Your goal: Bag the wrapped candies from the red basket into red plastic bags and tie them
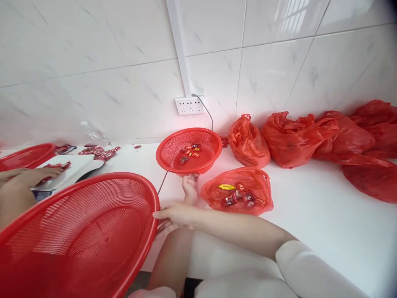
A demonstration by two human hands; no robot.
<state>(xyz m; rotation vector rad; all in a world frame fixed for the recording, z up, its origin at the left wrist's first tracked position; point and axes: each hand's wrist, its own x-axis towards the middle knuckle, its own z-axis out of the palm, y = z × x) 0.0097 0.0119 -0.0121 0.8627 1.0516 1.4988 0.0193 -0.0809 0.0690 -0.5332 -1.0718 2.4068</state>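
My right hand (173, 216) grips the right rim of a large red mesh basket (108, 223), which is tilted and has nothing visible in its bowl. My left arm passes beneath the right one, and my left hand (190, 187) is closed at the front edge of a smaller red basket (209, 163). Small dark bits show at its fingertips, too small to name. Several wrapped candies (190, 151) lie in the smaller basket. To the right of my left hand, an open red plastic bag (265, 182) holds red wrapped pieces and a yellow one (226, 187).
Tied red bags (249, 142) line the wall on the right. A power strip (189, 106) is mounted above the smaller basket. At left, another person's hands (34, 177) rest over a white device (70, 167), near another red basket (29, 155), a clear bottle (94, 133) and red packets (104, 154).
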